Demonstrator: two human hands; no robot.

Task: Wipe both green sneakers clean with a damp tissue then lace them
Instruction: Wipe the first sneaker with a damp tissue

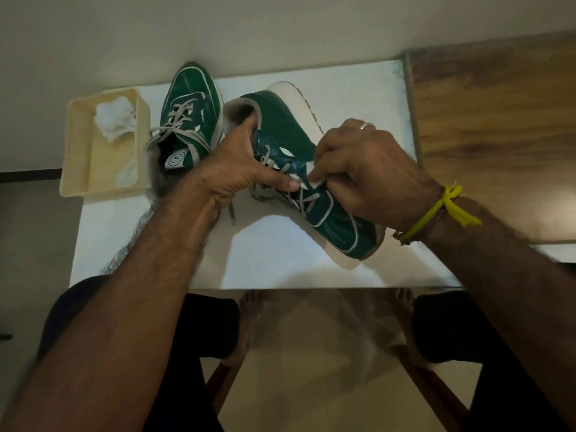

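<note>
Two green sneakers with grey laces sit on a white table (280, 263). The left sneaker (190, 98) stands upright at the back, toe pointing away. The right sneaker (290, 132) lies tilted on its side across the middle, its cream sole facing away. My left hand (240, 163) grips this sneaker at the collar, fingers inside the opening and thumb across the laces. My right hand (358, 169) pinches a small white tissue (314, 182) against the laces and tongue area.
A cream plastic tray (78, 151) with crumpled white tissues (115, 120) stands at the table's left edge, beside the left sneaker. A wooden surface (492, 120) adjoins the table on the right. My knees and bare feet show below the table's near edge.
</note>
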